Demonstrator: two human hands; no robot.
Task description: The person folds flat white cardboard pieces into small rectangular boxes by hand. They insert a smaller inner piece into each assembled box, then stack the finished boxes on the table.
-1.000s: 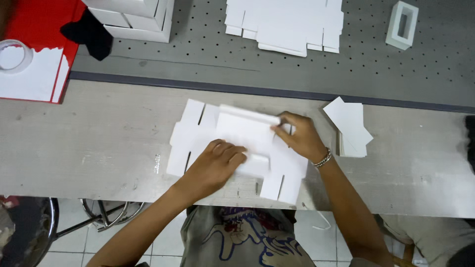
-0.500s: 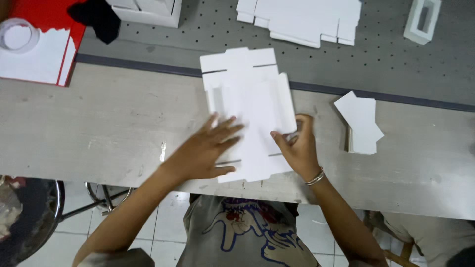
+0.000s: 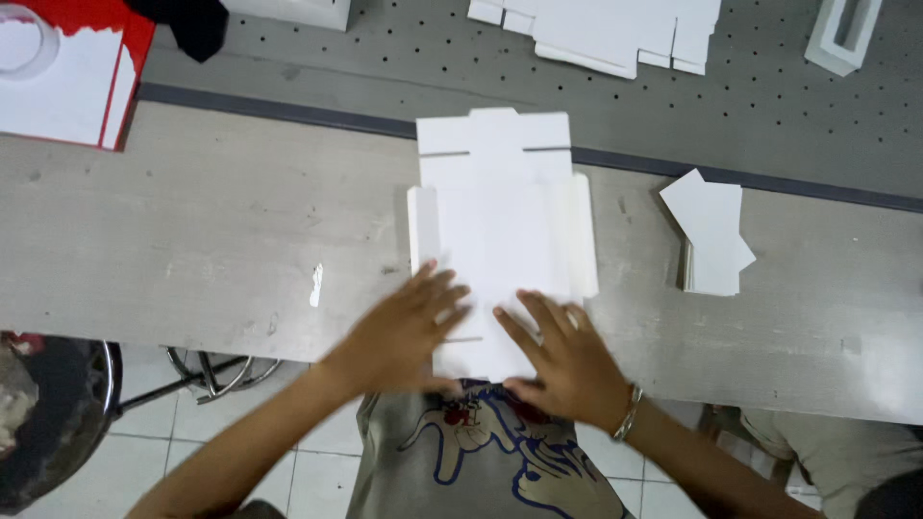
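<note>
A flat white die-cut cardboard box blank (image 3: 500,216) lies lengthwise on the grey table (image 3: 192,240), its far flap reaching the dark strip at the table's back edge. My left hand (image 3: 409,332) rests palm down on the blank's near left part, fingers spread. My right hand (image 3: 567,360), with a bracelet at the wrist, presses flat on the near right part. Both hands lie side by side at the table's front edge, covering the blank's near end.
A small stack of white cards (image 3: 711,235) sits to the right. Behind the table, a perforated grey surface (image 3: 404,58) carries more white blanks (image 3: 606,29) and a white box frame (image 3: 846,34). A red-and-white box (image 3: 67,72) stands at the far left. A stool (image 3: 58,413) is below left.
The blank has been turned from lying across the table to pointing away from me and laid flat. Both hands have slid down to its near end.
</note>
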